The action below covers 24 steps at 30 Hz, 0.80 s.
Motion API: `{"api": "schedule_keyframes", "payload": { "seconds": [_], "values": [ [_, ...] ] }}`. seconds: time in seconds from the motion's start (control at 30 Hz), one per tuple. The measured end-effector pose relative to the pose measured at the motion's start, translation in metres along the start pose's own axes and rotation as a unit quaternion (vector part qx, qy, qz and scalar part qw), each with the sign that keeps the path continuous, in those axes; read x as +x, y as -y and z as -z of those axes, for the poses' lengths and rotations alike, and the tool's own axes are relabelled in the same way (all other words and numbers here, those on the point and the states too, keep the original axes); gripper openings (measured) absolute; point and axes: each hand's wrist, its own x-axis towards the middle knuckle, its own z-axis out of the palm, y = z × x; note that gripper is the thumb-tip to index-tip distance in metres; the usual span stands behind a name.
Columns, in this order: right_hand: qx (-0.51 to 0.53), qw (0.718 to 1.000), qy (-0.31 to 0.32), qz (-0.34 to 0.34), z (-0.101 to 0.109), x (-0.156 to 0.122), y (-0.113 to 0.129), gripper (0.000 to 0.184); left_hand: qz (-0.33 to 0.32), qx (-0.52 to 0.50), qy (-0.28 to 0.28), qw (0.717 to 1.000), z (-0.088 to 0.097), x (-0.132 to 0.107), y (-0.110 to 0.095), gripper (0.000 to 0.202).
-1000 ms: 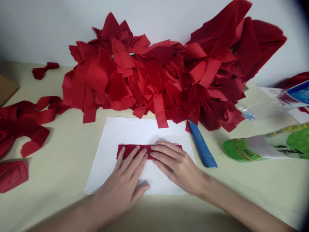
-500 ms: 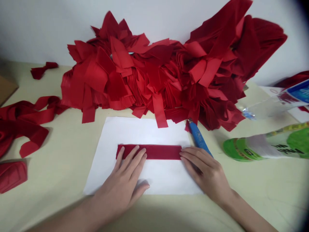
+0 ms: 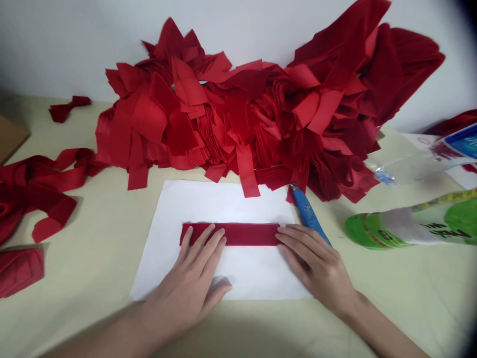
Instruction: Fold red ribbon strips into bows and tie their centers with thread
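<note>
A dark red strip of velvety ribbon (image 3: 249, 234) lies flat, lengthwise from left to right, on a sheet of white paper (image 3: 160, 268). My left hand (image 3: 197, 268) rests over the strip's left part, fingers spread and pressing down, thumb out on the paper. At the strip's right end, the fingers of my right hand (image 3: 320, 263) are drawn together on the edge; the contact under the fingertips is partly hidden. Just behind the right hand lies a blue utility knife (image 3: 308, 211), its lower end partly covered by that hand.
A large heap of red ribbon pieces (image 3: 231, 114) stands behind the paper against the wall. Loose red ribbon (image 3: 55, 194) and a folded red piece (image 3: 22, 271) lie at left, near a cardboard box (image 3: 11, 136). A green-labelled bottle (image 3: 395, 228) and a clear plastic bag (image 3: 417, 164) lie at right.
My right hand's fingertips have shifted very slightly left along the strip's end. The left hand and the strip stay in place; the whole view has drifted a little.
</note>
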Motion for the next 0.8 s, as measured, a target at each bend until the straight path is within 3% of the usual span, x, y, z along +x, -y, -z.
{"api": "schedule_keyframes", "payload": {
  "seconds": [0.8],
  "values": [
    [0.001,0.999,0.028,0.015,0.0012,0.0020,0.0010,0.029,-0.010,0.002,0.015,1.000,0.0007,-0.0005,0.0010,0.062]
  ]
}}
